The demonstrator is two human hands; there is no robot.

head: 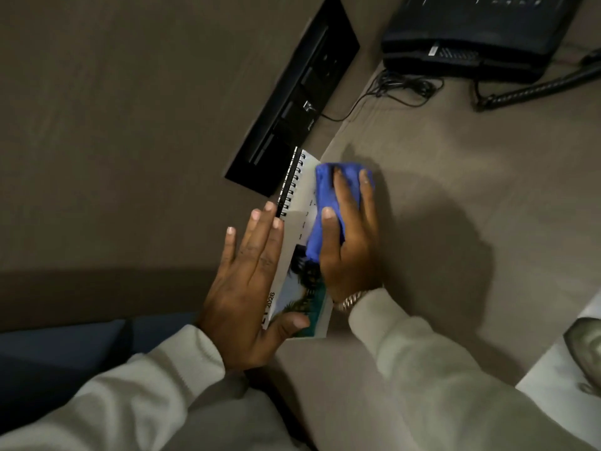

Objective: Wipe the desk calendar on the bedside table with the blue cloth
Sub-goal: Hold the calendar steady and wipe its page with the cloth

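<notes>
A spiral-bound desk calendar (300, 203) with a white page, a palm-tree picture and "2026" printed on it stands on the brown bedside table (439, 190), near the wall. My right hand (348, 242) presses a bunched blue cloth (325, 183) against the calendar's front face, covering its upper half. My left hand (247, 281) lies flat against the calendar's back side, fingers spread, with the thumb hooked round the lower front corner. The cloth's lower part is hidden under my right palm.
A black wall panel with sockets (292, 102) sits just behind the calendar. A black telephone (471, 34) with a coiled cord (536, 89) and thin cables (400, 89) occupies the table's far side. A white object (572, 362) lies at the right edge.
</notes>
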